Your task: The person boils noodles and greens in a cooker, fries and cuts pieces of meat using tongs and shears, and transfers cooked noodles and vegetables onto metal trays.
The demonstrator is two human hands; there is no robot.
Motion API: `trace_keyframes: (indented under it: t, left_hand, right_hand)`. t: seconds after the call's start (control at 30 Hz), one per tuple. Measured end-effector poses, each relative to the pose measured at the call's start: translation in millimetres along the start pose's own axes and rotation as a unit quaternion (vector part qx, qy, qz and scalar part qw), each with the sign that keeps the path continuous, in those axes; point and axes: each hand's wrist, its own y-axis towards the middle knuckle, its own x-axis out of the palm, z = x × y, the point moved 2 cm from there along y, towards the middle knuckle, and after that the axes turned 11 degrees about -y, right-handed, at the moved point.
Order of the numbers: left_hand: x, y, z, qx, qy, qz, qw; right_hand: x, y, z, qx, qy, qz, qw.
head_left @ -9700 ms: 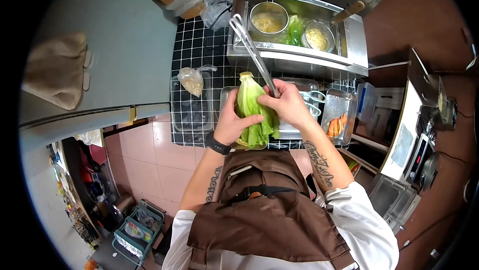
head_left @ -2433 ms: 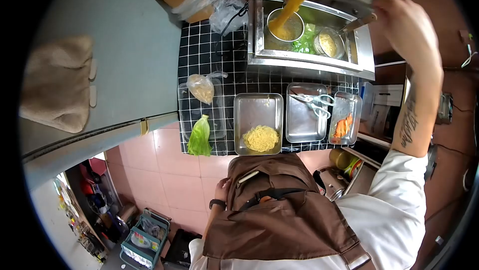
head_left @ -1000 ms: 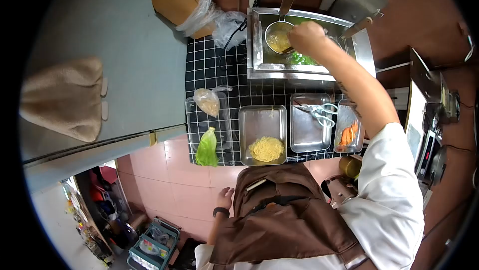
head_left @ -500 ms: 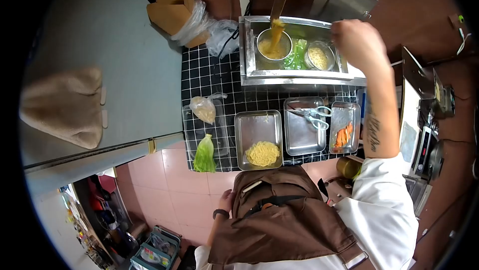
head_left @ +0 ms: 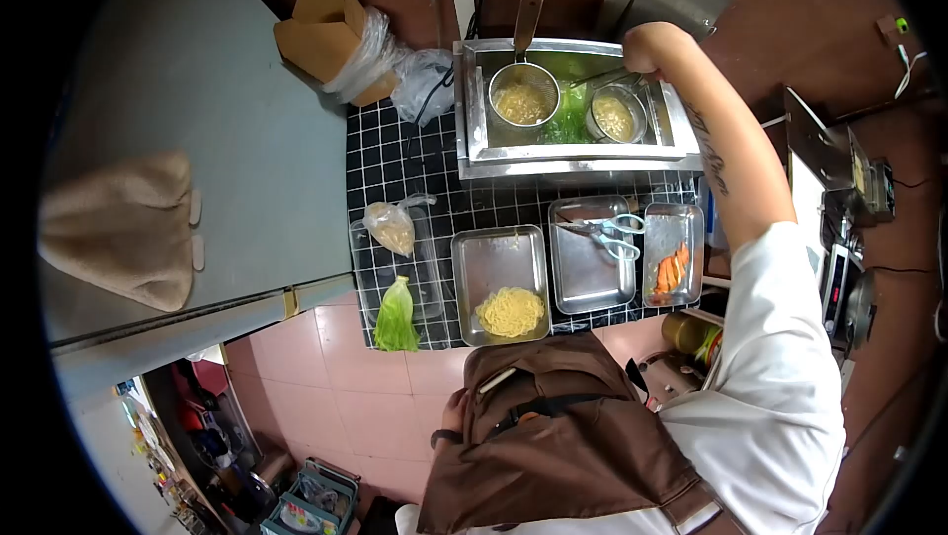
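Note:
My right hand (head_left: 656, 47) is closed around thin dark chopsticks (head_left: 602, 78) above the right end of the steel water bath (head_left: 573, 152). Their tips point left, between two mesh strainers. The left strainer (head_left: 524, 94), its handle up against the back rim, holds noodles in liquid. The right strainer (head_left: 616, 115), just below my hand, also has noodles in it. Green leaves (head_left: 568, 118) float between the two. Low beside the brown apron (head_left: 553, 436) hangs my left hand (head_left: 452, 416), with a dark band at its wrist; its fingers are mostly hidden.
Nearer me stand a tray (head_left: 499, 256) with noodles, a tray (head_left: 592, 283) with scissors (head_left: 617, 236), and a tray (head_left: 681, 222) with orange pieces. Lettuce (head_left: 397, 318) and a knotted bag (head_left: 392, 226) lie at left. A cardboard box (head_left: 321, 36) stands behind.
The noodles lifted above the left strainer are down in it now. My right hand has tilted, and the chopsticks show clearly. The whole view has shifted slightly; my left hand stays low.

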Motion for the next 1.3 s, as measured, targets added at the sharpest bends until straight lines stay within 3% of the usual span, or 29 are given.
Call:
trace_keyframes:
  t: [0.1,0.17,0.27,0.4,0.8,0.9,1.07,1.17,1.27,1.3]
  left_hand:
    - [7,-4,3,-0.058,-0.072,0.032,0.995]
    - [10,-8,-4,-0.07,-0.082,0.045,0.993]
    - [14,-19,19,-0.05,-0.11,0.046,0.992]
    - [12,-12,18,-0.029,-0.135,0.055,0.989]
    - [-19,23,23,-0.03,-0.021,0.045,0.998]
    - [-25,27,31,-0.021,-0.002,0.033,0.999]
    - [-22,23,36,-0.005,-0.028,0.032,0.999]
    - [-26,19,24,-0.007,-0.012,0.038,0.999]
    - [-24,10,34,-0.028,0.01,0.052,0.998]
    - [-33,15,5,0.076,0.091,0.026,0.993]
  right_hand:
    - [15,45,-17,-0.099,0.011,-0.054,0.994]
    - [29,57,-28,-0.091,0.016,-0.086,0.992]
    - [44,53,-40,-0.078,0.047,-0.013,0.996]
    - [69,60,-14,-0.109,0.053,0.205,0.971]
    - [77,-107,80,-0.037,0.153,0.412,0.897]
    - [79,-137,90,-0.04,0.182,0.496,0.848]
    - [88,-167,87,0.019,0.278,0.507,0.816]
    - [120,-129,67,-0.026,0.218,0.542,0.811]
    - [147,-100,55,-0.027,0.192,0.497,0.846]
    - [150,-103,54,-0.032,0.194,0.505,0.841]
